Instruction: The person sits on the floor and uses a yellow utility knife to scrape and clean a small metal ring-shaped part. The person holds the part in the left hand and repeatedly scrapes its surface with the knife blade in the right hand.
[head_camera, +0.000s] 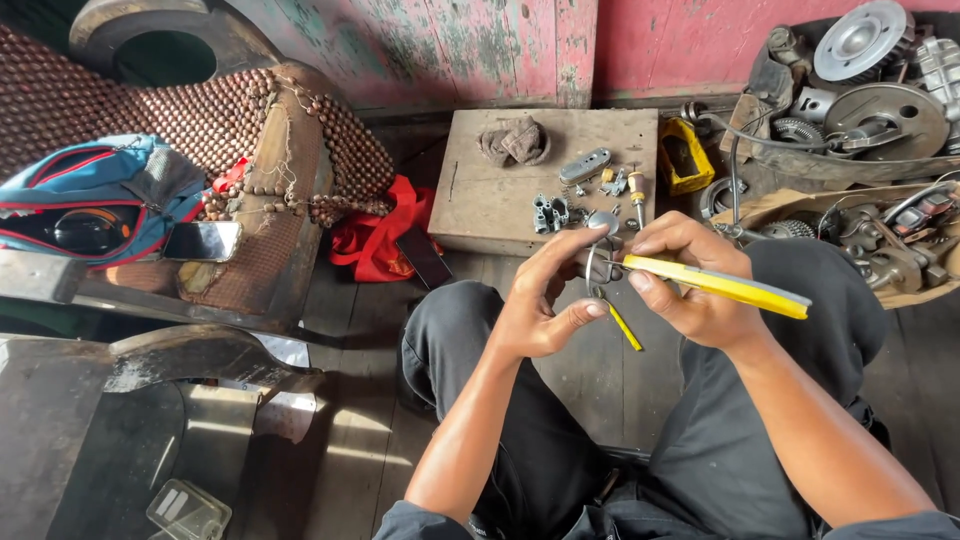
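— What's the person on the floor got in hand?

— The left hand (545, 300) pinches a small metal part with a wire loop (598, 262), fingers closed on it, just above the lap. The right hand (690, 280) is wrapped tight around yellow-handled pliers (725, 285), whose nose meets that part right between the two hands. A second yellow handle (626, 327) hangs down below.

— And the low wooden table (480, 215)?

— Just beyond the hands. A crumpled rag (514, 141) lies on it, then a grey metal cover (585, 165), a small grey block with holes (550, 212) and a screwdriver (636, 190) among loose bits. A yellow container (685, 155) sits at its right edge, and engine parts (875, 95) are heaped further right.

— How would you do this well?

— I'd say keep the part pinned firmly with the left fingers, near the pliers' nose, so it can't twist. Squeeze steadily rather than jerk; a small springy piece looks likely to fly off. Working over the lap close to the table seems sensible.

— Anything to the left?

— A phone (200, 241) beside a blue bag (95, 195), on a beaded seat cover (270, 135).
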